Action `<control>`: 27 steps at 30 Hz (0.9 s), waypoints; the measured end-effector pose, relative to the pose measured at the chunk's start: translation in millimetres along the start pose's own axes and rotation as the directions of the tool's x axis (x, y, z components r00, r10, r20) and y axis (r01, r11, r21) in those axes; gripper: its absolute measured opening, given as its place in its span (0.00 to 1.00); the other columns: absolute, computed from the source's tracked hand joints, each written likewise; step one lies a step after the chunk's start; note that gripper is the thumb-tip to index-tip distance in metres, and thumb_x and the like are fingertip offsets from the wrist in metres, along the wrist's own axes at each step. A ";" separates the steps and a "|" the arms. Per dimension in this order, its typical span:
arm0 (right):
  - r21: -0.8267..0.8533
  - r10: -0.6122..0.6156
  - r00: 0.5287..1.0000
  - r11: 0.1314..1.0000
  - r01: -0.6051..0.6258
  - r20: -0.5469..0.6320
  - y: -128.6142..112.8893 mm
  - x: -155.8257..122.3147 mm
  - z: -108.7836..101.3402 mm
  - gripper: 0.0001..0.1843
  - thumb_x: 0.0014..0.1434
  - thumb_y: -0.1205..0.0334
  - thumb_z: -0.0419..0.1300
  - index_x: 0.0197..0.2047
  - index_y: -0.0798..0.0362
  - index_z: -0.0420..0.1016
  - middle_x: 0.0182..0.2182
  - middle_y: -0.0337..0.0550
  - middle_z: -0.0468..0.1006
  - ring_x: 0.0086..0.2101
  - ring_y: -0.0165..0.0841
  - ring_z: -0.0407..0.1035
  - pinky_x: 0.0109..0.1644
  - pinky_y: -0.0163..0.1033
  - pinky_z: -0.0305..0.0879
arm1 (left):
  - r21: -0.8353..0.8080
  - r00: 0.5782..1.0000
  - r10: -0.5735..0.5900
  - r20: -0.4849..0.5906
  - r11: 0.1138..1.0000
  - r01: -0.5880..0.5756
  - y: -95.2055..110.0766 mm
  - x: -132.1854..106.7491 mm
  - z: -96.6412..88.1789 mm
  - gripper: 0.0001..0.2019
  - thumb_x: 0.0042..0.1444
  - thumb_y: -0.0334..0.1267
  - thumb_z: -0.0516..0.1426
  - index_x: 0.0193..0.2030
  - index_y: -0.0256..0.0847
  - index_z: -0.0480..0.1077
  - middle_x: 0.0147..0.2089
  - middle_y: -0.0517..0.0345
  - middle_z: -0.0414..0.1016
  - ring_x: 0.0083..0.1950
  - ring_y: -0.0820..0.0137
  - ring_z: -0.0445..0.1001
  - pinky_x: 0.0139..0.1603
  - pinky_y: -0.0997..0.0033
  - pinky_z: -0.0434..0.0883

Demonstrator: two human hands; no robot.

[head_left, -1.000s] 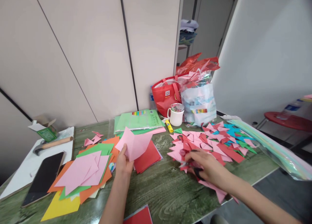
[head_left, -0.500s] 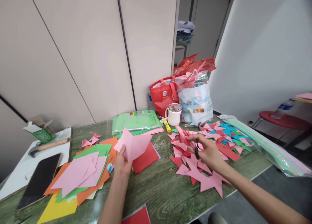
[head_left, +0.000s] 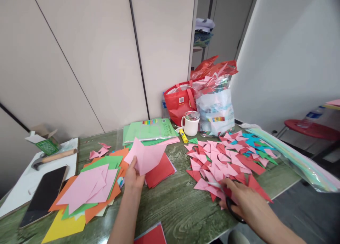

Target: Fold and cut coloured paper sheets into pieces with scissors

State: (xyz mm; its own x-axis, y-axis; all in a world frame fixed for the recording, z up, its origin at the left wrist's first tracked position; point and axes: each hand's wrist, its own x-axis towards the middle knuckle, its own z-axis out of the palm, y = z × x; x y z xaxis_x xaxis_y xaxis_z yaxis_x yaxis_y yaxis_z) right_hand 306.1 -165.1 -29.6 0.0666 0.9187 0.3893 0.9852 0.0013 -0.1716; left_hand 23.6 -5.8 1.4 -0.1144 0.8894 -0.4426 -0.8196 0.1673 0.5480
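My left hand [head_left: 135,178] is closed on the lower corner of a folded pink paper sheet [head_left: 146,158], held up just above the green table [head_left: 172,208]. My right hand [head_left: 240,198] lies at the near edge of a heap of pink, red, blue and green paper triangles [head_left: 228,159]. Its fingers are closed through the black handles of scissors [head_left: 230,203], whose thin blade tips point left over a pink triangle. A stack of red squares [head_left: 159,171] lies just behind the left hand.
A loose pile of pink, green, orange and yellow sheets [head_left: 87,191] lies at the left, beside a phone [head_left: 44,196] and a hammer [head_left: 53,157]. At the back stand a green paper pack [head_left: 150,130], a glue stick [head_left: 183,136], a white mug [head_left: 191,124], a red bag [head_left: 179,104] and a plastic bag [head_left: 216,109].
My right hand came down from above the triangle heap toward the table's near edge, scissors still in it. Some triangles shifted. The left hand and pink sheet stayed put.
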 end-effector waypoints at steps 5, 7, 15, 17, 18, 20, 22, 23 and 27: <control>0.084 -0.043 0.991 0.996 0.033 0.124 -12.2 -8.5 10.4 0.13 0.46 0.69 0.53 0.37 0.48 0.66 0.26 0.42 0.75 0.25 0.38 0.70 0.26 0.35 0.59 | -0.004 1.000 0.013 -0.014 1.000 -0.013 0.4 -0.7 0.5 0.13 0.54 0.29 0.50 0.46 0.32 0.67 0.25 0.54 0.76 0.25 0.71 0.75 0.35 0.71 0.72; 0.112 -0.046 0.988 0.993 0.029 0.146 -15.3 -10.8 11.4 0.13 0.47 0.69 0.53 0.38 0.47 0.66 0.26 0.41 0.75 0.24 0.37 0.70 0.24 0.34 0.57 | -0.002 0.999 0.024 -0.021 1.000 -0.024 0.7 -0.5 0.3 0.13 0.54 0.29 0.50 0.46 0.31 0.67 0.24 0.55 0.76 0.25 0.71 0.74 0.34 0.71 0.73; 0.200 0.099 0.986 0.972 -0.124 0.131 -25.0 41.7 -36.7 0.07 0.46 0.60 0.60 0.32 0.48 0.68 0.17 0.37 0.72 0.18 0.36 0.67 0.20 0.34 0.53 | -0.003 0.999 0.045 0.001 0.999 -0.045 0.0 -2.1 2.1 0.09 0.53 0.29 0.51 0.41 0.32 0.68 0.25 0.54 0.76 0.25 0.71 0.74 0.30 0.71 0.73; 0.566 0.081 0.997 0.821 -0.069 0.004 -45.9 78.3 -49.5 0.08 0.47 0.57 0.60 0.31 0.49 0.66 0.22 0.38 0.74 0.22 0.33 0.68 0.26 0.35 0.60 | -0.021 0.998 0.064 0.016 0.998 -0.064 0.3 -3.6 3.6 0.08 0.53 0.30 0.52 0.39 0.34 0.69 0.27 0.55 0.77 0.25 0.71 0.74 0.30 0.71 0.73; 0.742 0.117 0.991 0.670 -0.030 -0.066 -59.5 97.0 -50.7 0.09 0.48 0.56 0.59 0.32 0.50 0.65 0.23 0.38 0.74 0.24 0.33 0.69 0.29 0.36 0.62 | -0.035 0.997 0.078 0.024 0.996 -0.077 0.8 -4.3 4.2 0.08 0.53 0.30 0.51 0.38 0.34 0.69 0.27 0.55 0.77 0.27 0.71 0.75 0.31 0.72 0.73; 0.956 0.243 0.964 0.291 0.037 -0.111 -88.4 129.6 -41.4 0.08 0.52 0.56 0.57 0.31 0.50 0.63 0.22 0.35 0.73 0.24 0.31 0.69 0.30 0.37 0.64 | -0.070 0.992 0.116 0.038 0.991 -0.114 2.7 -5.3 4.7 0.08 0.54 0.30 0.51 0.38 0.35 0.70 0.30 0.56 0.77 0.31 0.73 0.75 0.35 0.74 0.73; 0.996 0.297 0.952 -0.026 0.088 -0.076 -113.8 150.1 -20.9 0.06 0.54 0.57 0.54 0.31 0.50 0.62 0.21 0.33 0.71 0.22 0.29 0.68 0.31 0.37 0.64 | -0.124 0.984 0.173 0.051 0.978 -0.165 5.3 -5.7 4.5 0.09 0.55 0.31 0.50 0.39 0.35 0.70 0.33 0.56 0.78 0.36 0.76 0.75 0.41 0.78 0.71; 0.994 0.299 0.952 -0.058 0.091 -0.069 -123.5 154.7 -8.7 0.06 0.55 0.57 0.53 0.31 0.50 0.62 0.21 0.32 0.71 0.22 0.28 0.68 0.30 0.36 0.65 | -0.160 0.978 0.203 0.057 0.968 -0.192 6.7 -5.9 4.1 0.09 0.55 0.31 0.50 0.40 0.36 0.70 0.35 0.56 0.78 0.38 0.76 0.74 0.43 0.79 0.70; 0.993 0.303 0.951 -0.081 0.087 -0.058 -140.5 144.3 37.4 0.06 0.54 0.62 0.56 0.29 0.51 0.61 0.19 0.31 0.70 0.22 0.27 0.67 0.30 0.33 0.64 | -0.285 0.955 0.274 0.112 0.930 -0.234 10.8 -7.3 2.9 0.12 0.56 0.35 0.48 0.45 0.38 0.69 0.39 0.54 0.77 0.45 0.72 0.72 0.50 0.70 0.66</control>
State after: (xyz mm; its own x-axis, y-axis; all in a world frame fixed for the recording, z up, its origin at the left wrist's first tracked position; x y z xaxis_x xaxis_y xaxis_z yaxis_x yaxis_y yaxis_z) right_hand 171.4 -18.0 16.8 0.3713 0.8511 0.3712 -0.2315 0.4720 -0.8507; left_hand 17.2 -9.2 12.6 -0.2712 0.9430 -0.1929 -0.8953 -0.1735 0.4103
